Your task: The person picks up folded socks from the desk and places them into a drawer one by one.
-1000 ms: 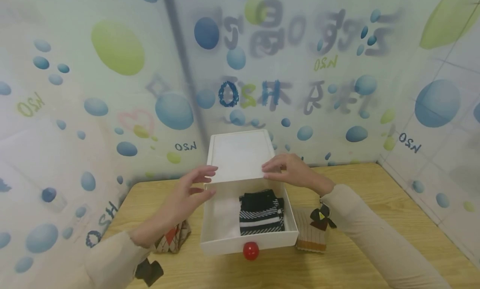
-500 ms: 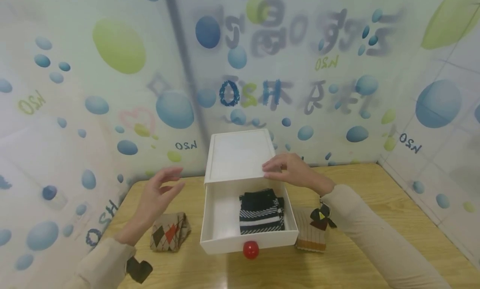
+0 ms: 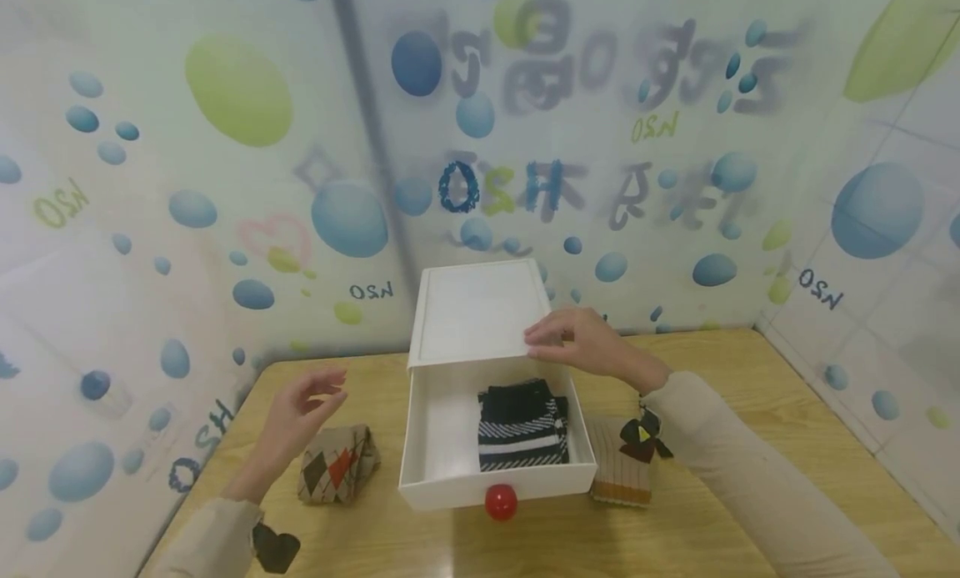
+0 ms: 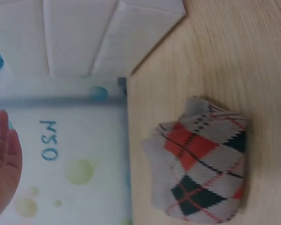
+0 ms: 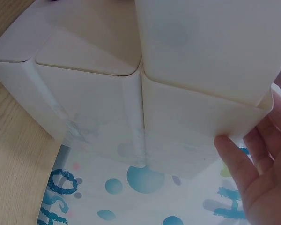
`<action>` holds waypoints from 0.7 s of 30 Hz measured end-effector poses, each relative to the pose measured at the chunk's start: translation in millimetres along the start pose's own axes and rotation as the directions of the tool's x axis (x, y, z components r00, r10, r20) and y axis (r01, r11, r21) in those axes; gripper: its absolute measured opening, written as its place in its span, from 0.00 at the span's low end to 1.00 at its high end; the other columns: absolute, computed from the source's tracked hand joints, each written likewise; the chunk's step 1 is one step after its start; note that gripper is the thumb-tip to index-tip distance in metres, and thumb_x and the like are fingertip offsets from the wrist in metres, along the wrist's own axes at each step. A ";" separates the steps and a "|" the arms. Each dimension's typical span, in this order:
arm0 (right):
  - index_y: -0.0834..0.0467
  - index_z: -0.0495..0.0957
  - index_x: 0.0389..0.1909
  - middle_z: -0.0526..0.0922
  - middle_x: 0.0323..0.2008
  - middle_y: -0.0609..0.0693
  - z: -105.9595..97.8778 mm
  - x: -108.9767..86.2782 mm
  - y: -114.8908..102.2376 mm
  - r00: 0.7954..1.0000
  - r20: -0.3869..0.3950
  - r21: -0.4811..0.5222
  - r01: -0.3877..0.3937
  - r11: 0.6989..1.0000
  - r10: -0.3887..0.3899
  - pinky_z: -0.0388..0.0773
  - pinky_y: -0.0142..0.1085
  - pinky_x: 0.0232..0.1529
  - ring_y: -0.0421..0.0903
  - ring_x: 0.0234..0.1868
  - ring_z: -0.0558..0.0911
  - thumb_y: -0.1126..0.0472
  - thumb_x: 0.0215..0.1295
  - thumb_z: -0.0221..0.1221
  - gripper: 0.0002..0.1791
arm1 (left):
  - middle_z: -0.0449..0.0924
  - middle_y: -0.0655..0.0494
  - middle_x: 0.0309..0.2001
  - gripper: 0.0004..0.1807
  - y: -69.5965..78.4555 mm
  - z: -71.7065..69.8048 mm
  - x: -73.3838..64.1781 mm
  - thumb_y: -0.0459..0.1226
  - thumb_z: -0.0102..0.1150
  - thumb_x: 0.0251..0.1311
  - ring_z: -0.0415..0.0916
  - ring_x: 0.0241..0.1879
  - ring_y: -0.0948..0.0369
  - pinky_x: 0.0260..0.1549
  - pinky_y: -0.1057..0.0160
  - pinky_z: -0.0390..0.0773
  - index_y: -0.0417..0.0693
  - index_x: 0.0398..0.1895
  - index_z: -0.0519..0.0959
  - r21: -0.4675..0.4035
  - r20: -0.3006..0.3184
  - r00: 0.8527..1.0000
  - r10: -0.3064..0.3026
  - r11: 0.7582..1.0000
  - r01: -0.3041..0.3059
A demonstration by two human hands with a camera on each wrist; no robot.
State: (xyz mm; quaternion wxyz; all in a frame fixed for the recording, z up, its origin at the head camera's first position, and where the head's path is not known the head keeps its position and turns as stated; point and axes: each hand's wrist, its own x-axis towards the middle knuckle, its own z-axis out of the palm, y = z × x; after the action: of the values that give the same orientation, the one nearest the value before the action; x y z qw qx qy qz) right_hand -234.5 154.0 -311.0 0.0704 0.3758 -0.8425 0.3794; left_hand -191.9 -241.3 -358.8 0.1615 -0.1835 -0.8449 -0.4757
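Note:
My left hand [image 3: 300, 411] hovers left of the white drawer unit [image 3: 480, 311], above and behind a folded argyle sock bundle [image 3: 337, 465], and touches nothing. In the left wrist view its fingers [image 4: 0, 140] are straight. My right hand [image 3: 573, 338] rests on the unit's front right top corner. In the right wrist view its thumb [image 5: 232, 152] lies against the side wall, with the other fingers around the edge and partly hidden. The pulled-out drawer [image 3: 442, 432] holds folded black-and-white striped knitwear [image 3: 522, 425] on its right side.
A red ball-shaped knob [image 3: 501, 502] sits on the drawer front. Right of the drawer lies a beige ribbed sock [image 3: 621, 469] with an orange-brown band, partly under the right cuff. A patterned wall [image 3: 600, 186] stands behind the wooden table [image 3: 720, 511].
My left hand has left the front left edge of the drawer unit and moved left and down, uncovering the argyle bundle. My right hand has stayed in place.

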 end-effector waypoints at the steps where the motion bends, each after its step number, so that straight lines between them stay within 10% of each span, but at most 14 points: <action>1: 0.61 0.81 0.39 0.81 0.41 0.53 -0.1 0.1 0.1 1.000 -0.002 -0.002 0.003 1.000 -0.003 0.78 0.37 0.39 0.46 0.42 0.78 0.62 0.55 0.62 0.11 | 0.73 0.71 0.42 0.14 -5.2 0.3 -1.2 0.30 0.55 0.58 0.74 0.38 0.65 0.34 0.75 0.76 0.37 0.48 0.74 0.000 -0.007 1.000 -0.010 1.000 0.010; 8: 0.62 0.81 0.39 0.81 0.41 0.53 -0.4 0.5 -0.3 1.000 0.004 0.004 0.006 1.000 -0.006 0.78 0.38 0.41 0.47 0.43 0.79 0.62 0.55 0.62 0.11 | 0.75 0.57 0.45 0.15 -42.0 5.1 -10.9 0.35 0.55 0.59 0.73 0.39 0.67 0.35 0.74 0.75 0.37 0.48 0.73 0.048 -0.036 0.989 -0.143 0.988 0.145; 21: 0.61 0.82 0.38 0.81 0.41 0.53 -0.3 -0.4 -1.0 1.000 -0.004 0.022 0.005 1.000 -0.005 0.78 0.39 0.38 0.46 0.42 0.78 0.63 0.55 0.62 0.10 | 0.72 0.39 0.50 0.19 -87.0 6.0 -37.3 0.37 0.53 0.61 0.69 0.46 0.55 0.42 0.66 0.73 0.35 0.52 0.70 0.129 0.003 0.915 -0.404 0.907 0.400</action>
State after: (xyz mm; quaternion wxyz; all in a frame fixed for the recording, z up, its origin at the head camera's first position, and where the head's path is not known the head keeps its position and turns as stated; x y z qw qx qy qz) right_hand -233.7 154.0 -310.3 0.0687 0.3779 -0.8372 0.3893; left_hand -200.1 -283.7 -443.3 0.0587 -0.0020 -0.8951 -0.4419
